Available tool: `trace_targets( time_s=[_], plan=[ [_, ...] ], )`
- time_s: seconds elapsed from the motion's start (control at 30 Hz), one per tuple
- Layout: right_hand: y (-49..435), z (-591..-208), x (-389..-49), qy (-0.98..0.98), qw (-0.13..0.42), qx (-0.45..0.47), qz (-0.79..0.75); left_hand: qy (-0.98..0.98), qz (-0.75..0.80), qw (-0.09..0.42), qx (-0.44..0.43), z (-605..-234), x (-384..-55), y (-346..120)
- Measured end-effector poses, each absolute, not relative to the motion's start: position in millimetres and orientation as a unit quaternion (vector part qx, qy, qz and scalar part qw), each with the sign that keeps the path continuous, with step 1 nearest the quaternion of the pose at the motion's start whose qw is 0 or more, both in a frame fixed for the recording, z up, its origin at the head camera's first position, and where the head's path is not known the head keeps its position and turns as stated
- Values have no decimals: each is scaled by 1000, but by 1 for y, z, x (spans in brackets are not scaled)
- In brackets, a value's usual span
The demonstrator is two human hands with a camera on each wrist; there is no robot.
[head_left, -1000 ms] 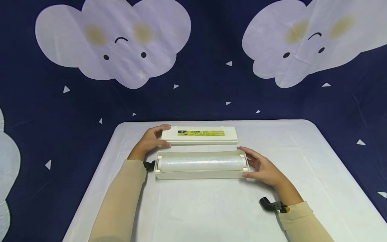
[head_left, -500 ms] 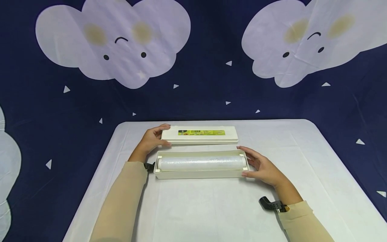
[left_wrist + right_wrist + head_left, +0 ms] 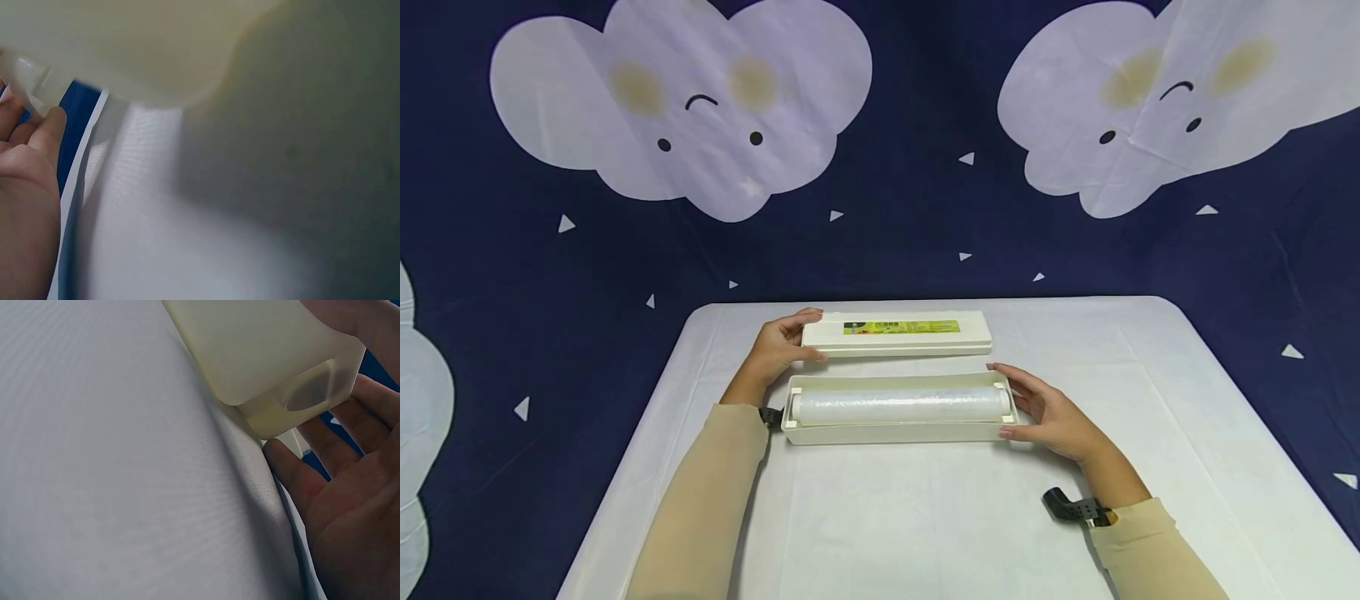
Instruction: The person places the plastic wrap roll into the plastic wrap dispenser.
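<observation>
In the head view my left hand [image 3: 769,350] grips the left end of a cream plastic lid [image 3: 898,342] with a yellow-green label, thumb along the front edge and fingers behind. In front of the lid lies a long cream box [image 3: 902,433], open at the top, with a roll of clear cling film [image 3: 902,406] inside. My right hand [image 3: 1060,421] holds the box by its right end, thumb in front, fingertips at the back corner. The right wrist view shows the box end, with an oval cutout [image 3: 309,394], between thumb and fingers. A blurred box corner [image 3: 156,62] fills the upper left wrist view.
A white cloth covers the table [image 3: 880,517]. Behind it hangs a dark blue curtain [image 3: 917,208] with cloud prints. The left wrist's black strap mount [image 3: 772,417] sits right beside the box's left end; another black mount [image 3: 1063,505] is on the right wrist.
The lid and my left hand have shifted very slightly to the right. My right hand and the box stay in place.
</observation>
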State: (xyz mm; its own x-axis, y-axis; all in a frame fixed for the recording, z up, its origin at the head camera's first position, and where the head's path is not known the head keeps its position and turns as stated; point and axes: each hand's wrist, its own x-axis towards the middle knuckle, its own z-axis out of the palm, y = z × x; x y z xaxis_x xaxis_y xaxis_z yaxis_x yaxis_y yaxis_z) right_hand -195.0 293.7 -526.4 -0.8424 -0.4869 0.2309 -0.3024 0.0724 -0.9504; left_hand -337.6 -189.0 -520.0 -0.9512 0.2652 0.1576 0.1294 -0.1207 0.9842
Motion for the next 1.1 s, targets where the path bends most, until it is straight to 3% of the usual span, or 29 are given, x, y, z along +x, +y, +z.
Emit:
trace_targets(
  time_s=[1.1],
  plan=[
    [294,-529,-197,730,60,-276,-623,639,753,16,156,-521,-326,-194]
  ],
)
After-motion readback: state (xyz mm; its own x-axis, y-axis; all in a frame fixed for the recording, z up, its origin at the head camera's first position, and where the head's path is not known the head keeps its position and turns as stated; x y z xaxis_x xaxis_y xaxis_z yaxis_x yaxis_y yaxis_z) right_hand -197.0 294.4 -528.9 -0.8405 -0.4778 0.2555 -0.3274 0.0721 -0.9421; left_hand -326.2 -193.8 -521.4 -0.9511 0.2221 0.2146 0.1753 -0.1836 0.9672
